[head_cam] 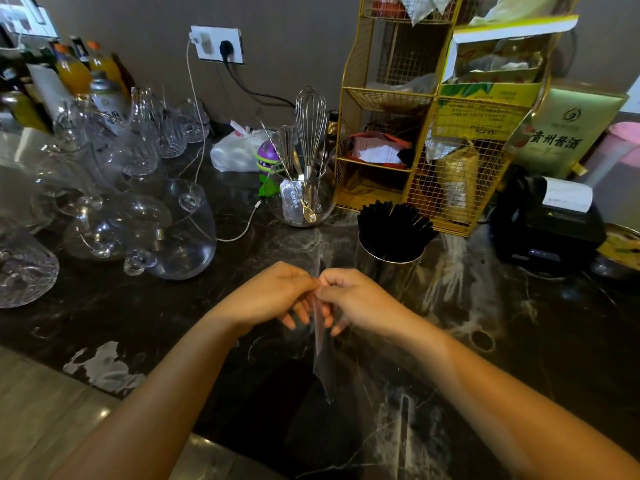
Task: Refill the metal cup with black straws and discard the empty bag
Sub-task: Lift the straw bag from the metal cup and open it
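While the metal cup (389, 261) already stands packed with black straws (393, 225) toward the back of the dark marble counter (138, 306), just in front of the gold wire rack (415, 133), both hands are busy with the empty bag (322, 344) out over the middle of the counter. The left hand (270, 297) and the right hand (356, 301) meet thumb to thumb, each pinching the clear plastic between thumb and forefinger, the other fingers loosely curled beneath; the bag hangs in a thin, narrow strip down from the pinch toward the near edge. Judging by this, the refilling looks finished and the step in hand is gathering or folding the bag so it can be thrown away. The next move calls for crumpling the slippery film into one hand and carrying it to a bin, though no bin shows here, so it must be looked for off the counter. As for writing, the pale green box (568, 129) at the right end of the counter bears large Chinese characters that read 贵州名酒 under a round emblem; the yellow and green carton (485, 105) in the rack carries small print too fine to read, and the bottle (107, 98) among the glassware (138, 223) at the left has a label that cannot be made out.
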The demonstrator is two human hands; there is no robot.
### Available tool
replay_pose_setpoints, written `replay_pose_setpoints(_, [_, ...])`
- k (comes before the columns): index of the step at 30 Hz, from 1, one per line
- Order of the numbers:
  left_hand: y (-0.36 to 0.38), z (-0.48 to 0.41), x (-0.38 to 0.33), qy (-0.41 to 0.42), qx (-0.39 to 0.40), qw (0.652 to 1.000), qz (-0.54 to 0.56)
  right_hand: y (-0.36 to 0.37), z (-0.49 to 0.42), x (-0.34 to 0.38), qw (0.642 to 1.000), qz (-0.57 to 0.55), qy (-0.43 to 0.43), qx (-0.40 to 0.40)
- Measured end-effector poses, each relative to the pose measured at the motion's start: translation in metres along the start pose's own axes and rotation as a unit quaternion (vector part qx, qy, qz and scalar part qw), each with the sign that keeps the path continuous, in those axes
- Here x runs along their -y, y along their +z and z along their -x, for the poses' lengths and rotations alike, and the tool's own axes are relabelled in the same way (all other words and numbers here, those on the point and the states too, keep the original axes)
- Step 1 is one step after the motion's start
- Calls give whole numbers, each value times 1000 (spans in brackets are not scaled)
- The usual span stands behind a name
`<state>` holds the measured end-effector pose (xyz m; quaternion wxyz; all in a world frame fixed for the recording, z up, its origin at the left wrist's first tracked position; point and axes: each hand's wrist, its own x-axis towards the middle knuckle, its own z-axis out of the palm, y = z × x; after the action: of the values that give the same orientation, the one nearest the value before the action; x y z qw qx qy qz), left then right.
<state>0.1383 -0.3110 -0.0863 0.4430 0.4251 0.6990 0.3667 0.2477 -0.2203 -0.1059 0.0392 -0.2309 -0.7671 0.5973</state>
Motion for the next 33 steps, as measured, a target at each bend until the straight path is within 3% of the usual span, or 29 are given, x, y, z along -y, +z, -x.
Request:
replay_pose_setpoints(11, [13, -2, 8, 40, -54, 998, -7, 3, 2, -7, 998, -35, -25, -48])
replay_pose_setpoints(18, [21, -2, 12, 67, -17, 985, 159, 0, 6, -15, 984, -157, -55, -58])
replay_pose_setpoints(27, [34, 1, 12, 78, -89, 967, 224, -2, 14, -18, 963, -253, -57, -76])
replay_pose_setpoints(33, [25, 1, 12, 67, -146, 980, 119, -4, 18, -16, 981, -138, -43, -126])
